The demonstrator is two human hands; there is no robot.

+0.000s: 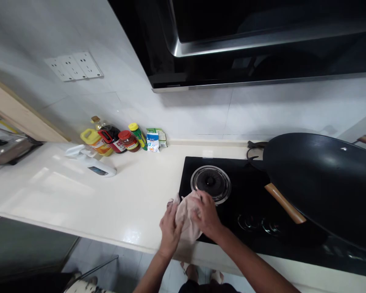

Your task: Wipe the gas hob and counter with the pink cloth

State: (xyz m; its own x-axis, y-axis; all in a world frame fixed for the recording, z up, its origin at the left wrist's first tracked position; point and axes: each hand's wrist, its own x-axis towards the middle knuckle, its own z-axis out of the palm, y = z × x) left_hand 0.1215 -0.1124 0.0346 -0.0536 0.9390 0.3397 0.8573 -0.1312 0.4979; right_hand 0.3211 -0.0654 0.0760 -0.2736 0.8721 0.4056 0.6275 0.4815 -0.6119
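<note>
A pale pink cloth (187,217) is bunched between my two hands, over the left front edge of the black gas stove (240,195). My left hand (170,226) is closed on the cloth's left side, above the white counter. From the right, my right hand (208,215) grips the cloth with bent fingers, just in front of the round burner (211,183). Part of the cloth hangs toward the counter's front edge. Some fingertips are hidden in its folds.
A large black wok (323,179) with wooden handles covers the stove's right side. On the counter (134,203), a white spray bottle (93,162) lies near several sauce bottles and a seasoning packet (153,142). Overhead hangs a black range hood (247,61). Stove knobs (248,223) sit in front.
</note>
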